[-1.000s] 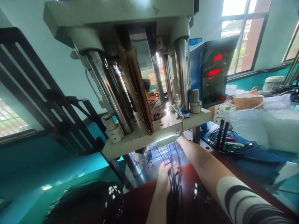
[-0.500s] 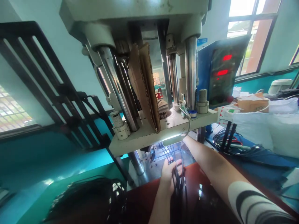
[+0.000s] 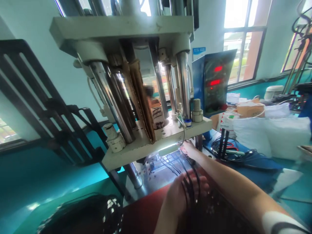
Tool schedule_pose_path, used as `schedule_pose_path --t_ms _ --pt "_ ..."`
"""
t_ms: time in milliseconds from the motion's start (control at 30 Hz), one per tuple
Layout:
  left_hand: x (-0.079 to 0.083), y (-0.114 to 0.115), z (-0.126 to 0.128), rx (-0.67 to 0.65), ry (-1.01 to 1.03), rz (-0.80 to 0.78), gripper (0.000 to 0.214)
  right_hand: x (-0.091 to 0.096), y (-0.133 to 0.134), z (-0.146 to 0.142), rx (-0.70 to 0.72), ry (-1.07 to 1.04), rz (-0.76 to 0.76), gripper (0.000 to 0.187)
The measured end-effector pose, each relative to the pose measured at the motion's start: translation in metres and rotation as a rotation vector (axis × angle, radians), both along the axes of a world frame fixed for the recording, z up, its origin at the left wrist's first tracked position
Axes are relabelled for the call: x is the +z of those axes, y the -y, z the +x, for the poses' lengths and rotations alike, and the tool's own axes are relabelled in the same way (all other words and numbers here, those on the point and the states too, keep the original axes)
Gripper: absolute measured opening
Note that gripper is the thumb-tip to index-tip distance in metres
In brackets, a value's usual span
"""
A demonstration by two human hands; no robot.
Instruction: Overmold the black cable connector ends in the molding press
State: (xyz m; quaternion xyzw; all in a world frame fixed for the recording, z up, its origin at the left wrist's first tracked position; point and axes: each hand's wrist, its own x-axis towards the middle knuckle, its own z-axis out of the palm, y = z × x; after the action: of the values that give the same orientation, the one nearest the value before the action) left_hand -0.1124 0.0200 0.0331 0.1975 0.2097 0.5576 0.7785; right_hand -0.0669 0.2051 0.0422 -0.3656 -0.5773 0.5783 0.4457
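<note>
My left hand [image 3: 180, 191] is palm up at the front of the press, its fingers loosely curled round several thin black cables [image 3: 191, 185]. These cables run up from the palm towards the press, where some reach the lit metal mold [image 3: 158, 165] on the bed. Under the right end of the pale press plate [image 3: 156, 146], my right hand [image 3: 189, 149] has its fingers bent together at the upper part of the cables. Its fingertips are small and partly hidden by glare.
Thick steel columns [image 3: 184, 84] rise from the plate, with folded cardboard [image 3: 141, 100] wedged between them. A blue control box [image 3: 211, 81] shows red digits at right. Coiled cables [image 3: 234, 149] lie on the blue table beside white sacks [image 3: 287, 136]. A dark cable bundle [image 3: 83, 211] is at lower left.
The view has shifted, so the press sits further left. My left hand has come nearer with the cables, and my right hand has drawn out from behind the plate's edge into sight.
</note>
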Motion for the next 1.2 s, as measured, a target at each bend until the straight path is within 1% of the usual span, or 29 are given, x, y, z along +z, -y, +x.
schedule_pose_path --t_ms 67,100,233,267,333,400,467,533,600,633,700,767,833,867,933,967,1033,1067,1133,1167,1200 --pt "0.008 0.003 0.014 -0.007 0.035 0.033 0.047 -0.002 0.013 0.017 -0.009 -0.030 -0.037 0.026" --pt "0.013 0.003 0.021 0.012 0.056 0.012 0.044 -0.001 0.022 0.026 -0.012 -0.048 -0.045 0.026" --pt "0.030 0.001 0.049 0.127 0.098 -0.194 0.024 0.003 0.052 0.060 -0.071 -0.117 -0.038 0.025" --pt "0.032 0.001 0.057 0.147 0.089 -0.231 0.020 0.003 0.057 0.068 -0.096 -0.132 -0.035 0.026" --pt "0.031 0.006 0.072 0.154 0.051 -0.271 0.020 0.001 0.059 0.083 -0.155 -0.162 -0.033 0.028" --pt "0.024 0.017 0.089 0.100 -0.005 -0.278 0.020 -0.005 0.056 0.101 -0.223 -0.185 -0.037 0.030" --pt "0.015 0.034 0.105 0.005 -0.085 -0.245 0.023 -0.012 0.050 0.123 -0.289 -0.187 -0.048 0.031" --pt "0.008 0.052 0.117 -0.101 -0.168 -0.182 0.031 -0.020 0.048 0.149 -0.337 -0.172 -0.051 0.032" --pt "0.004 0.065 0.126 -0.158 -0.228 -0.109 0.039 -0.029 0.050 0.175 -0.372 -0.146 -0.032 0.034" --pt "0.003 0.069 0.128 -0.157 -0.252 -0.076 0.040 -0.033 0.053 0.187 -0.391 -0.131 -0.018 0.035" --pt "0.005 0.071 0.130 -0.113 -0.294 -0.010 0.038 -0.040 0.061 0.210 -0.427 -0.094 0.004 0.036" --pt "0.008 0.070 0.129 -0.073 -0.331 0.035 0.033 -0.046 0.073 0.229 -0.448 -0.050 0.006 0.038" --pt "0.010 0.067 0.128 -0.063 -0.346 0.050 0.030 -0.050 0.086 0.247 -0.437 -0.010 -0.012 0.038" --pt "0.011 0.066 0.128 -0.064 -0.350 0.048 0.028 -0.051 0.092 0.255 -0.407 0.019 -0.016 0.036" --pt "0.011 0.064 0.127 -0.072 -0.359 0.047 0.026 -0.053 0.104 0.270 -0.278 0.165 0.040 0.029" --pt "0.011 0.064 0.126 -0.076 -0.365 0.050 0.025 -0.054 0.108 0.276 -0.204 0.286 0.112 0.025" --pt "0.012 0.064 0.126 -0.091 -0.382 0.053 0.023 -0.056 0.116 0.287 -0.095 0.594 0.323 0.020" --pt "0.012 0.064 0.126 -0.098 -0.389 0.051 0.022 -0.056 0.118 0.290 -0.071 0.743 0.429 0.019" --pt "0.014 0.065 0.127 -0.108 -0.403 0.042 0.022 -0.052 0.121 0.291 -0.073 0.947 0.567 0.017" --pt "0.014 0.065 0.128 -0.108 -0.411 0.041 0.022 -0.046 0.122 0.290 -0.081 0.987 0.602 0.017" --pt "0.015 0.065 0.128 -0.106 -0.422 0.043 0.023 -0.038 0.123 0.287 -0.086 0.971 0.620 0.019"
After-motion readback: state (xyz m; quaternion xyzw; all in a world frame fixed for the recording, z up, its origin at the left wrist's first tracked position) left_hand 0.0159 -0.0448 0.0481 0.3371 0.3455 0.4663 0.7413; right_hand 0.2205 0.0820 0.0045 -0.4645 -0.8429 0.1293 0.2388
